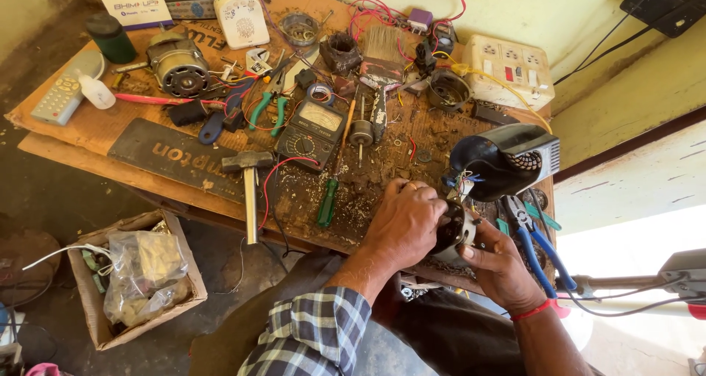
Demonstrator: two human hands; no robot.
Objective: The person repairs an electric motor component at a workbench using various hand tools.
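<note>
Cluttered worktop [147, 126] below me; both my left hand [403, 225] and right hand [500, 269] clamp fingers around small motor [454, 233]; dense, rigid, wires fragile; I grip its casing.

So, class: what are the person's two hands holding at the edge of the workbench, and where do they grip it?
Both hold a small dark cylindrical motor: the left hand covers its top and near side, the right hand cups it from beneath.
</note>
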